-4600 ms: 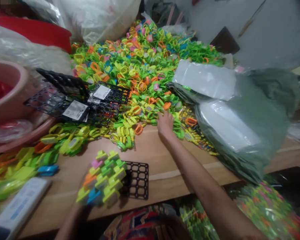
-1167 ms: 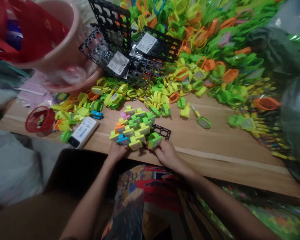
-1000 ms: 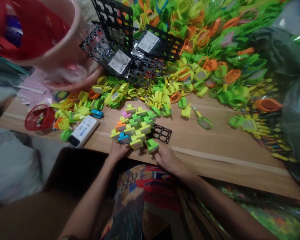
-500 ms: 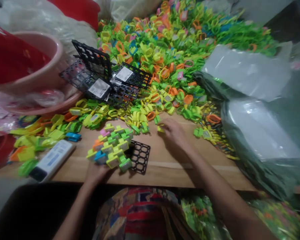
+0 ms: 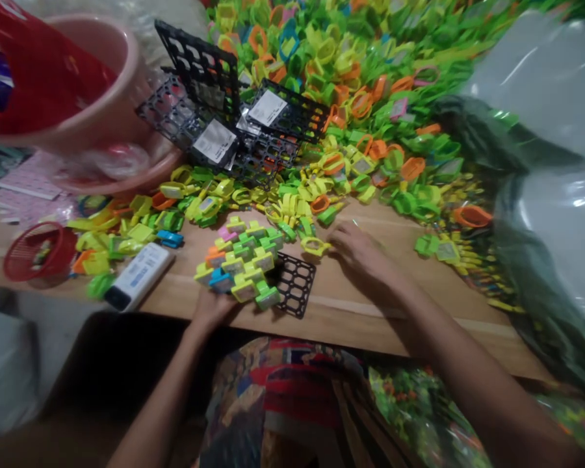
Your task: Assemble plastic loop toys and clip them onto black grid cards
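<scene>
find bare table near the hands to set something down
Bare wood lies right of the right hand, below the green plastic pieces. A narrower patch sits between the white device and the left hand. The back is crowded with heaped pieces.

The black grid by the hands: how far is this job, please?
Done: labelled black grids sit piled up; bright plastic pieces fill much of this grid. In hand: the left hand steadies those pieces; the right hand reaches a yellow ring piece. Left: the grid's bare holes and the large heap.
</scene>
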`<state>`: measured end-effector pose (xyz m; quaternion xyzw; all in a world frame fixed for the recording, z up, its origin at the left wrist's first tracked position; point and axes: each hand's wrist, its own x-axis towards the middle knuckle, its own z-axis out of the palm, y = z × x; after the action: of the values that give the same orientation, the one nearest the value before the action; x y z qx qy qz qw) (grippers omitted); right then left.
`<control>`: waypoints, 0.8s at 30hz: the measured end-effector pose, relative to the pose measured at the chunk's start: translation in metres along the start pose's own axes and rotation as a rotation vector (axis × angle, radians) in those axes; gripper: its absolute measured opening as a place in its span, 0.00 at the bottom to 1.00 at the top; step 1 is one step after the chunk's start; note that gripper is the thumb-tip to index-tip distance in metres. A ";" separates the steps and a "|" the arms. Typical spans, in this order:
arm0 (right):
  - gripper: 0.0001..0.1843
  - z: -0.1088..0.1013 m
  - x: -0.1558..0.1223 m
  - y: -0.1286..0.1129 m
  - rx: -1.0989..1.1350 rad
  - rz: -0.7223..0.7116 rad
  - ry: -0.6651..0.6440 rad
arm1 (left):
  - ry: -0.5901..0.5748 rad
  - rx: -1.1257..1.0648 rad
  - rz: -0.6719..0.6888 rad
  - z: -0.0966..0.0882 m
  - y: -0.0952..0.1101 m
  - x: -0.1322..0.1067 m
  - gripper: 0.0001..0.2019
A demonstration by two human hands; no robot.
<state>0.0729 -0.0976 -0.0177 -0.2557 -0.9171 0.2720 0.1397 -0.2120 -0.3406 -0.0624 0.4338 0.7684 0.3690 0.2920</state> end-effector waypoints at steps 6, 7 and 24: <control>0.08 0.053 -0.011 -0.066 0.502 0.030 -0.022 | 0.010 0.090 0.008 -0.001 -0.003 -0.002 0.25; 0.09 0.062 -0.011 -0.074 0.560 0.017 -0.033 | -0.002 0.102 -0.002 -0.002 -0.005 -0.002 0.25; 0.13 0.067 0.003 -0.088 0.421 -0.235 -0.088 | 0.019 0.151 0.064 -0.007 -0.008 -0.002 0.20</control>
<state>0.0095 -0.1880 -0.0219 -0.1004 -0.8688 0.4501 0.1804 -0.2202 -0.3471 -0.0647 0.4753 0.7825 0.3232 0.2393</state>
